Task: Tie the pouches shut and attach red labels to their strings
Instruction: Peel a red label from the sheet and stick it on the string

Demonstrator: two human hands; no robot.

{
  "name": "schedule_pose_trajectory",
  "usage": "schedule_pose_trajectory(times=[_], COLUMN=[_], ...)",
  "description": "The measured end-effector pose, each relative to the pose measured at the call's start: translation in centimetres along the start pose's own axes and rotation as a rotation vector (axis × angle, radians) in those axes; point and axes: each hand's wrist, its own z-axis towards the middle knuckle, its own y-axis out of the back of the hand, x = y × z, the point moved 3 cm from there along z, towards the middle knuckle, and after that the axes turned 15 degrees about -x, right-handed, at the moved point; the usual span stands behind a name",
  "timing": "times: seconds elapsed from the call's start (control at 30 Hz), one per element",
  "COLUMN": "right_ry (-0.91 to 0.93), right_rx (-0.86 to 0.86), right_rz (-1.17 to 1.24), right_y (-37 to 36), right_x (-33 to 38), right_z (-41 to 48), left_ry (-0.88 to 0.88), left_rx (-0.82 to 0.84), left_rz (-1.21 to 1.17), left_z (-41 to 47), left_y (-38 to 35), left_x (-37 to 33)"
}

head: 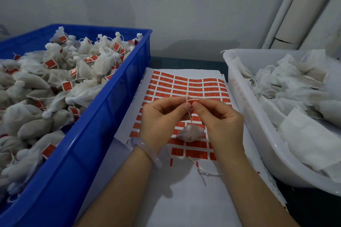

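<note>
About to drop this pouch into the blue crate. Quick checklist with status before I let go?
1. The pouch has its neck gathered and hangs from the string: ok.
2. The red label is at the string, pinched by left hand and right hand: ok.
3. Label folded fully closed: cannot tell, fingertips cover its lower part.
4. The blue crate is open-topped, beside the left hand: ok.
5. The label sheet holds labels for the next pouch: ok.
</note>
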Motion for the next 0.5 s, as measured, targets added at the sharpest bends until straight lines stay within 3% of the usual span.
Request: schedule_pose_trajectory(times=[0.5], right_ry=[-0.061], right_rx=[0.096], right_rz=[0.04], right_y=[-0.26], right_x=[-0.44], right_z=[0.11], left_ry=[-0.029], left_rx=[0.025], left_rz=[0.02], left_z=[-0.02], left_y=[0.03], left_x=[-0.1])
